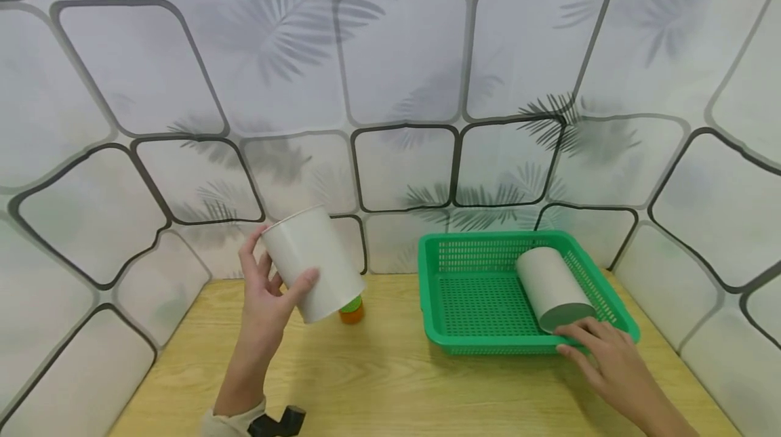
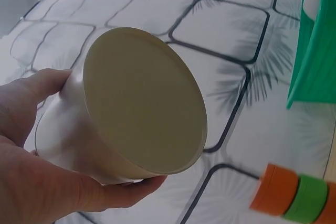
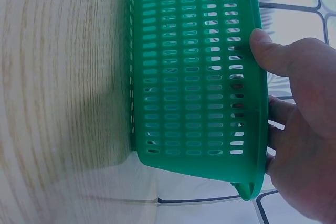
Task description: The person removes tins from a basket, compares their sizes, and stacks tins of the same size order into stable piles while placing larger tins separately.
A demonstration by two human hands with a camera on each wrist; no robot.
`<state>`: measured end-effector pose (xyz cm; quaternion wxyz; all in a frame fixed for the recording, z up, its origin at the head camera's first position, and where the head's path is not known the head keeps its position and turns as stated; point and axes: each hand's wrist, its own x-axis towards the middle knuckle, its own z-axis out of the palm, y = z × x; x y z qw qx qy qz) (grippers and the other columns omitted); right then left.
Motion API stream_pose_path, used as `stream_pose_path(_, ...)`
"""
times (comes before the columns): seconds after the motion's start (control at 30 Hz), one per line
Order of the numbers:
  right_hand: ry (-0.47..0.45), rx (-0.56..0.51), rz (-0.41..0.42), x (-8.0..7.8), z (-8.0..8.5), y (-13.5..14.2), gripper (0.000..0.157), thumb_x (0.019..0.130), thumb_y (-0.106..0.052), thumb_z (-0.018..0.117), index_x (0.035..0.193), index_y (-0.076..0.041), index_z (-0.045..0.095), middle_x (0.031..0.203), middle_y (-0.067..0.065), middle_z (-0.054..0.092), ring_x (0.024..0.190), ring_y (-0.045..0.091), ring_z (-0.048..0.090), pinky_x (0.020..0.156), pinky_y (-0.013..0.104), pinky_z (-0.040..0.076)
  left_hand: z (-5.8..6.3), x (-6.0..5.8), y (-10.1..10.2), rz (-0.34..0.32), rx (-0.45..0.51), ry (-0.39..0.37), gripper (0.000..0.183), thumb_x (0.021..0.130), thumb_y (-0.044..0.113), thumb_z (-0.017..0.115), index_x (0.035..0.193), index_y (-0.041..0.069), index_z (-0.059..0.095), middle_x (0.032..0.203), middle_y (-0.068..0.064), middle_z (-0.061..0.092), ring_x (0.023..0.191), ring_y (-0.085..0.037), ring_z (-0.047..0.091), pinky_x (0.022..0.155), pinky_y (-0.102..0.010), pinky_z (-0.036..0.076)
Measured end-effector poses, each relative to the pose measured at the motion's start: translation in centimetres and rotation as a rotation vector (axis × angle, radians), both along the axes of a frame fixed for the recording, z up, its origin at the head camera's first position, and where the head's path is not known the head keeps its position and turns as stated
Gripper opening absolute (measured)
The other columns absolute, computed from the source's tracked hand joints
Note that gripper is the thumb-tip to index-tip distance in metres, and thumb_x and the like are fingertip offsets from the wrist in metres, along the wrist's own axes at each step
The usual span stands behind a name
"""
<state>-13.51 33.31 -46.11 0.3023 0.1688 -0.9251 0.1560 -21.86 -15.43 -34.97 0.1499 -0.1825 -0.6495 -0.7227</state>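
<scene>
I count one can (image 1: 549,281) in the basket (image 1: 476,305) near the surface's (image 1: 366,389) far right corner; the second can (image 1: 317,257), gripped by my left fingers (image 1: 305,281), isn't in; right fingers (image 1: 579,334) pinch the rim (image 1: 488,341).

No text, label or number readable.

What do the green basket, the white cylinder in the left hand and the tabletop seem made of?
Green basket: probably moulded plastic, slightly glossy, judging by its even colour and regular slots.
Held white cylinder: perhaps plastic or coated card; its smooth, softly shiny surface leaves that open.
Tabletop: wood or wood-look laminate, fairly matt; its grain lines could be real or printed.
</scene>
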Motion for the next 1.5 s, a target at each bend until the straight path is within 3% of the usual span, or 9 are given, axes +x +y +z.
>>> stream_pose_path(0.47, -0.010, 0.003, -0.008, 0.0, 0.0, 0.0, 0.030, 0.074, -0.017, 0.080, 0.102, -0.022, 0.070, 0.092, -0.013, 0.058, 0.080, 0.015, 0.056, 0.068, 0.053, 0.043, -1.3, -0.7, -4.1, 0.231, 0.095, -0.068, 0.091, 0.077, -0.009, 0.072, 0.142, 0.031, 0.022, 0.136, -0.008, 0.034, 0.109, -0.033, 0.051, 0.071, -0.032, 0.055)
stream_pose_path(0.97, -0.002, 0.008, -0.004, 0.0, 0.1, 0.0, 0.032, 0.073, -0.016, 0.081, 0.102, -0.023, 0.070, 0.092, -0.013, 0.058, 0.081, 0.016, 0.056, 0.066, 0.053, 0.043, -2.5, -1.5, -6.5, 0.363, 0.101, -0.132, 0.092, 0.074, -0.005, 0.077, 0.139, 0.031, 0.023, 0.133, -0.007, 0.030, 0.109, -0.031, 0.048, 0.070, -0.026, 0.054)
stream_pose_path(1.1, 0.002, 0.010, -0.001, 0.0, 0.0, 0.1, 0.033, 0.072, -0.016, 0.081, 0.103, -0.023, 0.070, 0.093, -0.013, 0.058, 0.081, 0.017, 0.057, 0.065, 0.054, 0.043, -3.8, -2.3, -7.0, 0.388, 0.046, -0.153, 0.094, 0.073, 0.000, 0.079, 0.139, 0.036, 0.023, 0.135, -0.005, 0.029, 0.107, -0.029, 0.048, 0.069, -0.025, 0.053)
stream_pose_path(1.27, -0.001, 0.008, 0.003, -0.1, -0.1, 0.2, 0.033, 0.072, -0.016, 0.081, 0.103, -0.024, 0.070, 0.093, -0.013, 0.058, 0.081, 0.017, 0.057, 0.065, 0.054, 0.043, -5.5, -3.3, -7.3, 0.438, -0.088, -0.151, 0.096, 0.073, 0.009, 0.082, 0.140, 0.038, 0.021, 0.139, -0.002, 0.028, 0.107, -0.028, 0.047, 0.067, -0.024, 0.051)
stream_pose_path(1.5, 0.003, 0.010, 0.004, 0.0, 0.0, 0.1, 0.032, 0.073, -0.016, 0.081, 0.102, -0.023, 0.070, 0.092, -0.012, 0.058, 0.080, 0.016, 0.057, 0.065, 0.054, 0.043, -7.7, -4.4, -7.4, 0.497, -0.232, -0.066, 0.096, 0.072, 0.014, 0.083, 0.144, 0.030, 0.022, 0.141, -0.004, 0.029, 0.108, -0.029, 0.047, 0.077, -0.046, 0.047)
